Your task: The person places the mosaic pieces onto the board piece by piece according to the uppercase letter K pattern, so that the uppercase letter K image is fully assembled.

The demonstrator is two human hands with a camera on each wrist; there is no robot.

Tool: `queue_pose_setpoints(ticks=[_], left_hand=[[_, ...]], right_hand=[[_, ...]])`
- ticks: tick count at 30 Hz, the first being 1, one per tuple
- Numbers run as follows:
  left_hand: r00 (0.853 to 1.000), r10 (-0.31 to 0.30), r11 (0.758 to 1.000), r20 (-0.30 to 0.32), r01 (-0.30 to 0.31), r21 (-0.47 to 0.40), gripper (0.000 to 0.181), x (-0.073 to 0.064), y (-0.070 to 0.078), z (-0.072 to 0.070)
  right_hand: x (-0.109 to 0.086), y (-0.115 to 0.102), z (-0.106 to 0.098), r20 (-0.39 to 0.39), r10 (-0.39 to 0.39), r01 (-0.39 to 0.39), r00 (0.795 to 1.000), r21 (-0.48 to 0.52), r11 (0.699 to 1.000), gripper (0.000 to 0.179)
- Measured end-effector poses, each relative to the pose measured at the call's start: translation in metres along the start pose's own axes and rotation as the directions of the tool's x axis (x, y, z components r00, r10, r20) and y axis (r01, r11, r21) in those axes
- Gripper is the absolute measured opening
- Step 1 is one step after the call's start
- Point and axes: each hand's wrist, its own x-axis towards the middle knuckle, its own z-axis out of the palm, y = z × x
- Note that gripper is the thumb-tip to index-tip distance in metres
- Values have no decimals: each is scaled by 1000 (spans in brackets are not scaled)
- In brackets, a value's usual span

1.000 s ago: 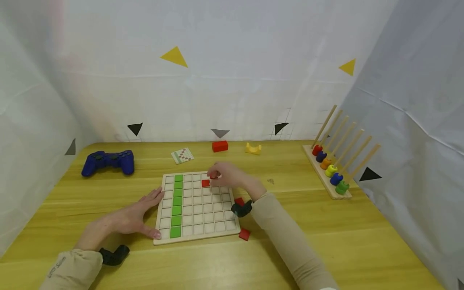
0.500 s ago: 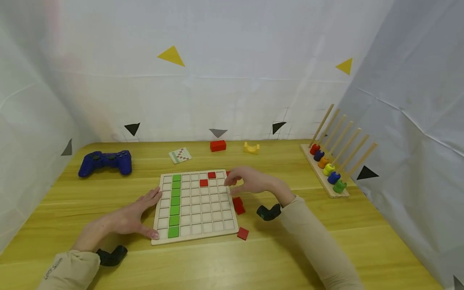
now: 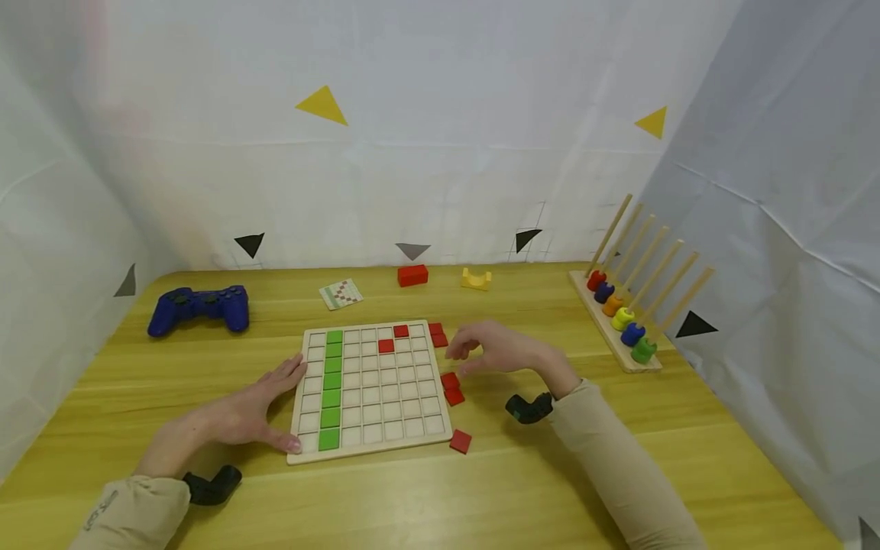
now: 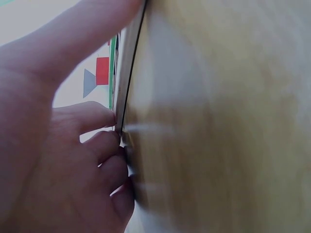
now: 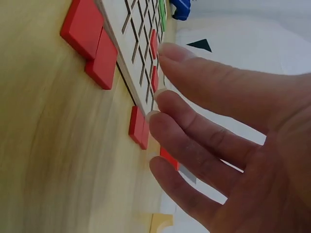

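Observation:
A wooden grid board (image 3: 371,454) lies on the table, with a column of several green tiles (image 3: 331,399) near its left side. Two red tiles (image 3: 386,346) sit in its upper cells, diagonal to each other. My left hand (image 3: 241,412) rests along the board's left edge, thumb on the near corner, fingers spread. Just right of the board hovers my right hand (image 3: 502,348), fingers loosely bent and holding nothing. Loose red tiles lie near it: a pair (image 3: 438,334) by the far corner, a pair (image 3: 451,389) lower down, and a single tile (image 3: 461,441) near the front.
A small pattern card (image 3: 341,294), a red block (image 3: 412,276) and a yellow curved block (image 3: 477,279) lie behind the board. At the back left is a blue game controller (image 3: 199,308). A wooden peg stand (image 3: 619,325) with coloured pieces stands at right.
My right hand has let go of a red tile in the board's top row and moved right, off the board. My left hand has stayed on the left edge.

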Motion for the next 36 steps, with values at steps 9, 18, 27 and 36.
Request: queue_pose_setpoints(ticks=[9,18,27,36], left_hand=[[1000,22,1000,-5,-22,-15,124,0,1,1],[1000,28,1000,-6,-28,-14,124,0,-1,1],[1000,30,999,-2,-30,-22,124,1,-2,2],[1000,14,1000,-5,-14,-7,124,0,1,1]], right_hand=[[3,9,8,29,94,-93,995,-20,995,27],[5,11,14,44,113,-112,993,-17,994,26],[7,13,18,41,93,-90,995,-52,995,23],[10,12,20,27,123,-122,992,-25,992,22]])
